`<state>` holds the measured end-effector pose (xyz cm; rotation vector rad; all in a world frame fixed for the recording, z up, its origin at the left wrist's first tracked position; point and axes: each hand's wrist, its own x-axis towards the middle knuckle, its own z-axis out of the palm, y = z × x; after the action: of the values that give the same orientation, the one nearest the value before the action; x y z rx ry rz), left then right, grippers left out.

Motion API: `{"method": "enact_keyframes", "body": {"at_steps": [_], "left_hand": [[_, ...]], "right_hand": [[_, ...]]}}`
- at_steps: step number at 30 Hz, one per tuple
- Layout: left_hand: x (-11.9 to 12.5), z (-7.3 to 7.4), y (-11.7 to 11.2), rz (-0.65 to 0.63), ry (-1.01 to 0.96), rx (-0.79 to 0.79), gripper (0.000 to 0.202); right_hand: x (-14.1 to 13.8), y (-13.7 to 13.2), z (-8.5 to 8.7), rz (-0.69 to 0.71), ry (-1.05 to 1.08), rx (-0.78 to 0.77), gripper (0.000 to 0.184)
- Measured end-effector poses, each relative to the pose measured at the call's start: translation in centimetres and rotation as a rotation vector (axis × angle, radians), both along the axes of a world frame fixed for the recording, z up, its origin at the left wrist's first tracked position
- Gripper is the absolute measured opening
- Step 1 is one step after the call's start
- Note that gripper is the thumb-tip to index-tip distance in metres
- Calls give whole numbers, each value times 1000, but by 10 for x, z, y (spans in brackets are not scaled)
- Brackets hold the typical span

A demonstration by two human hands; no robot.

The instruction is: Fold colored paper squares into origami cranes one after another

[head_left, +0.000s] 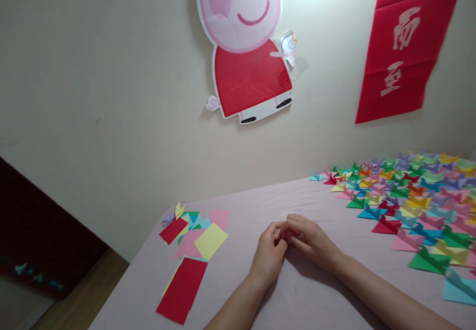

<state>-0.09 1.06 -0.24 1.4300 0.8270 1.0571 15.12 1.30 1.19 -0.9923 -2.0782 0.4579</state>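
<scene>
On the wall in front of you hung a Peppa Pig cut-out [253,79], its head cropped by the top of the view. Right of that cut-out, a red banner [412,97] hung at a tilt, its pale characters [406,27] reading "而" above "至"; the one higher up was cut off. Below the cut-out and slightly right, your left hand [269,251] and right hand [311,240] met, fingers curled closed on a small red piece [293,232], mostly hidden, so I cannot tell its shape. Below the cut-out to the left, a red sheet [182,291], a yellow sheet [210,241] and other coloured papers lay on the pink cloth [223,280]. Far to its lower right stood rows of folded paper birds [418,202].
</scene>
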Motion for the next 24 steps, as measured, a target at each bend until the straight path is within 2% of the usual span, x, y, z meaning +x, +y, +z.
{"method": "enact_keyframes", "body": {"at_steps": [2,7,13,17,20,24], "left_hand": [[0,3,0,-1,2,-5,22],[-2,9,-2,25,30,-35,29],[-3,-4,-1,60,73,-58,31],[-5,-6,-2,87,154,-19,27],[-9,5,-7,146,341,76,25],[-13,16,-23,344,881,424,40]], "right_hand": [[1,1,0,5,49,-51,21],[1,4,-2,-38,172,-191,34],[0,2,1,-23,303,-351,26],[0,2,3,-70,288,-331,25],[0,4,-2,-104,263,-299,20],[-2,4,-8,-144,167,-276,15]]}}
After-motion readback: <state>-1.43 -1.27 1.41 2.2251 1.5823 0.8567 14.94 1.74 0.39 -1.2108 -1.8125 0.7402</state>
